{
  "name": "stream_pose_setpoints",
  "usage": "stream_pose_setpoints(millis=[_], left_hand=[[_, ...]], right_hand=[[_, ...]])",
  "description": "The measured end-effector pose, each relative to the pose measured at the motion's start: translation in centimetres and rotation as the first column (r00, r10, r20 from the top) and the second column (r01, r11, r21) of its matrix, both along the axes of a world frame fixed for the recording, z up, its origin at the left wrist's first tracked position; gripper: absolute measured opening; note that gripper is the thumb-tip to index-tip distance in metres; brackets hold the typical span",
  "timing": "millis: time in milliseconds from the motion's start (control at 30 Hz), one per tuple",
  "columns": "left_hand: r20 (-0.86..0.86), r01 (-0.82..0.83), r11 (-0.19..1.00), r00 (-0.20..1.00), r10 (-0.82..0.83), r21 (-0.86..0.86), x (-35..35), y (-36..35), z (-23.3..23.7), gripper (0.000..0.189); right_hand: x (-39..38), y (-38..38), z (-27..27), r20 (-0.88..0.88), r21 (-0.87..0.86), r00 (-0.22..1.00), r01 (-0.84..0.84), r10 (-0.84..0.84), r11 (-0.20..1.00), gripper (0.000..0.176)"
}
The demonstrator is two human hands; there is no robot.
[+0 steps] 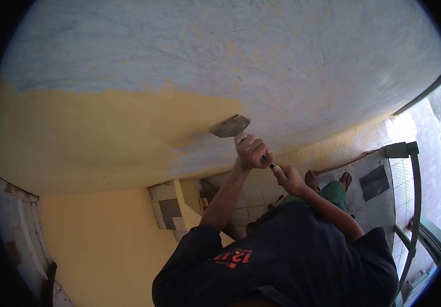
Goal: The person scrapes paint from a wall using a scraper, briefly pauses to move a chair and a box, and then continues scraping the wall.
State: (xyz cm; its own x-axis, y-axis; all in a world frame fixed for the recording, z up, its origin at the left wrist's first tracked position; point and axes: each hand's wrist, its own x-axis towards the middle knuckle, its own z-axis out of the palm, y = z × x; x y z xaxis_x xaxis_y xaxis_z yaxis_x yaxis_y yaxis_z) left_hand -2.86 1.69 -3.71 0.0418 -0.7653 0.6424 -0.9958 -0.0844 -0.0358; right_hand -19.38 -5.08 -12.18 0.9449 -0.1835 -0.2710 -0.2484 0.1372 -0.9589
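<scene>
Left hand (251, 150), right hand (289, 180) grip scraper (232, 126), perhaps touching wall (190, 77).

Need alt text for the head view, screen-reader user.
A person's two bare hands hold a scraper up at a wall, left hand nearer the blade, right hand farther down. The wall is yellow on the left, patchy blue-grey above and right. A dark T-shirt fills the lower middle.
</scene>
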Motion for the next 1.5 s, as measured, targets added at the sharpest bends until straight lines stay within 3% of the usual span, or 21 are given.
stream_pose_setpoints(millis=[200, 467, 733, 833, 933, 1100, 1233, 1367, 1500], left_hand=[[-0.031, 0.033, 0.999, 0.999, -0.034, -0.03, -1.8, -0.6, -1.7, 0.027], [-0.036, 0.036, 0.998, 0.999, -0.037, -0.049, -1.2, -1.3, -3.1, 0.028], [-0.02, 0.029, 0.999, 0.999, -0.03, -0.025, -0.4, -1.8, -1.4, 0.027], [0.059, 0.012, 0.999, 0.998, -0.009, -0.045, -0.2, -2.4, 0.0, 0.026], [0.115, 0.021, 0.992, 0.993, -0.007, -0.121, 0.1, -2.2, 0.9, 0.025], [-0.029, 0.027, 0.998, 0.999, -0.029, -0.054, -0.7, -1.0, -0.7, 0.026], [-0.018, 0.023, 0.997, 1.0, -0.024, -0.071, -0.4, -2.0, -1.7, 0.027], [0.072, 0.017, 0.996, 0.997, -0.01, -0.092, 0.4, -1.8, 1.2, 0.027], [0.168, -0.032, 0.992, 0.984, 0.053, -0.122, 0.9, -0.9, 4.4, 0.027]], right_hand=[[-2.1, -1.2, -2.3, -0.002, -0.115, 1.0, 0.004, -0.005, 0.993, 0.05], [-1.9, -1.6, -1.6, -0.037, -0.168, 0.998, 0.035, -0.042, 0.985, 0.051], [-0.4, -1.9, -1.6, -0.026, -0.109, 1.0, 0.013, -0.016, 0.994, 0.055], [0.6, -3.3, -0.6, 0.074, -0.162, 0.997, -0.013, 0.026, 0.987, 0.054], [0.7, -3.0, 1.2, 0.034, -0.111, 0.999, -0.019, 0.023, 0.994, 0.053], [-0.8, -1.4, -0.2, -0.005, -0.107, 1.0, -0.009, 0.009, 0.994, 0.05], [-0.5, -2.3, -0.9, -0.011, -0.142, 1.0, 0.022, -0.024, 0.99, 0.051], [1.4, -2.8, 0.1, 0.038, -0.198, 0.999, -0.016, 0.024, 0.98, 0.052], [2.2, -2.7, 4.6, 0.065, -0.166, 0.995, -0.064, 0.076, 0.984, 0.053]])
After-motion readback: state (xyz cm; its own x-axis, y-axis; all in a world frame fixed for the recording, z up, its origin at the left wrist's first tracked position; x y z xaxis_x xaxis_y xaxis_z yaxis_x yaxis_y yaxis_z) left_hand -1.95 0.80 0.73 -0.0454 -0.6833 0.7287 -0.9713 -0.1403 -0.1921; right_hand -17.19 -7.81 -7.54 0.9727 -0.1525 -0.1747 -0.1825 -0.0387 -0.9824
